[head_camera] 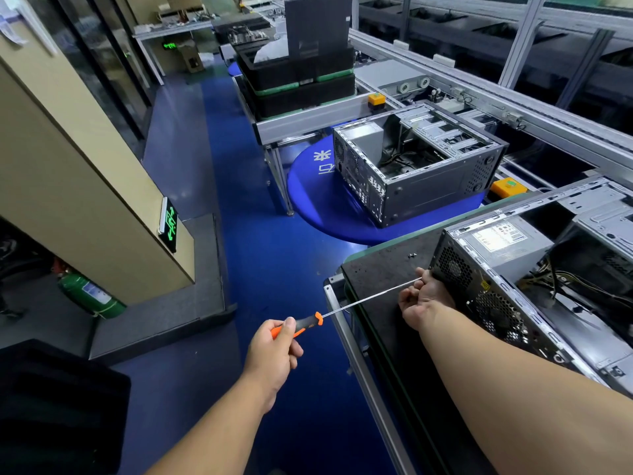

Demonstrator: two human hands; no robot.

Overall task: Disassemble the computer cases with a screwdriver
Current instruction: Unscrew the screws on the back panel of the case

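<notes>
The left hand (274,354) was nearest, out over the blue floor (274,262), its fingers and thumb wrapped round the orange and black handle of a long screwdriver (346,305). The thin metal shaft ran up and to the right, across the edge of the dark workbench (383,269), and its tip ended at the right hand (423,299). That hand lay on the bench against the rear corner of the near computer case (534,286), its fingers curled round the shaft's end beside the fan grille; the tip itself was hidden by the fingers. The near case lay on its side with the side panel off, so the power supply, its label and a bundle of wires showed. Two small screws (412,256) lay loose on the bench just beyond the right hand.

Farther off, a second computer case (411,166), also open, stood on a round blue table (318,197). Behind it, stacked black trays (294,87) rested on a metal stand, and a conveyor frame (479,94) ran along the right. To the left, a green fire extinguisher (90,296) lay at the foot of a beige wall bearing a green exit sign (168,222).
</notes>
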